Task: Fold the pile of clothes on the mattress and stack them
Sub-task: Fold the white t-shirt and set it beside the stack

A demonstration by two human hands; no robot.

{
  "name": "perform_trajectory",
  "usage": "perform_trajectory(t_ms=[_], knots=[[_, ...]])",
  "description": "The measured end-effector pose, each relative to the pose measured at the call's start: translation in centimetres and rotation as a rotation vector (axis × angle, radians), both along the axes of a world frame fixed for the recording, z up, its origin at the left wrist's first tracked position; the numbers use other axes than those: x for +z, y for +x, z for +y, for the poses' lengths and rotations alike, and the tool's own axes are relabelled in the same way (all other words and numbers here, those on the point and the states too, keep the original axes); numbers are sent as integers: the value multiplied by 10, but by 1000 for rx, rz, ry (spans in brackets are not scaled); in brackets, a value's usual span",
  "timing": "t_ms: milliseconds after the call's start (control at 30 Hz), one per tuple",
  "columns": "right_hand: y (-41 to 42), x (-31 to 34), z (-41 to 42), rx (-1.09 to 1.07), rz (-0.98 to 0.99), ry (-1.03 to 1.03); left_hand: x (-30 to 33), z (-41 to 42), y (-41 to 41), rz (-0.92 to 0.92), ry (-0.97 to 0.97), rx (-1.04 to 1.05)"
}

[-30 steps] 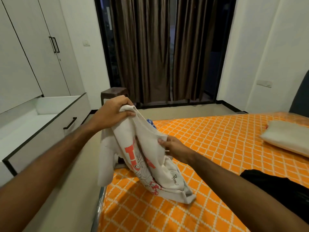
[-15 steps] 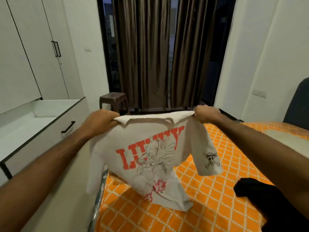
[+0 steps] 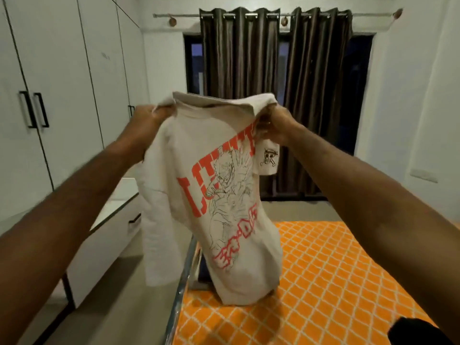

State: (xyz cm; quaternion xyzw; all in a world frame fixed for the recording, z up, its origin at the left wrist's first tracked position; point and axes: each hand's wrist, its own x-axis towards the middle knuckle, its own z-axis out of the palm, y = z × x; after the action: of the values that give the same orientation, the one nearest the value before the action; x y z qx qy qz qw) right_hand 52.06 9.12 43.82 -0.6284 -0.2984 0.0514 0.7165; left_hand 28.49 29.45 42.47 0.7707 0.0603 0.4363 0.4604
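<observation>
A cream cotton T-shirt with a red-lettered print and a line drawing [image 3: 219,195] is held up in the air above the left edge of the orange mattress with the white lattice pattern [image 3: 336,282]. It is gripped at its two shoulders: the left hand [image 3: 149,120] is curled round the left shoulder seam, and the right hand [image 3: 276,125] is closed on the right shoulder, just above the short sleeve with the small skull emblem [image 3: 268,158]. Both hands are level and equally near the collar, so neither is favoured. The shirt's long axis is hung vertically, collar up and hem down; the hem is seen low over the mattress edge, though contact cannot be told. The printed side is turned toward the person. It is judged that the coming move depends on this: for a flat fold, the hanging length would have to be laid down onto the mattress, which lies below and to the right of both hands. A dark garment [image 3: 418,332] is seen at the near right corner.
</observation>
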Motion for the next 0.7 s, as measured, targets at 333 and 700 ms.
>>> perform_trajectory(t_ms=[333, 700], knots=[[34, -31, -59, -5, 158, 207, -13, -105, 16, 333, -250, -580], [103, -283, -254, -265, 591, 251, -267, -316, 176, 770, -208, -889]])
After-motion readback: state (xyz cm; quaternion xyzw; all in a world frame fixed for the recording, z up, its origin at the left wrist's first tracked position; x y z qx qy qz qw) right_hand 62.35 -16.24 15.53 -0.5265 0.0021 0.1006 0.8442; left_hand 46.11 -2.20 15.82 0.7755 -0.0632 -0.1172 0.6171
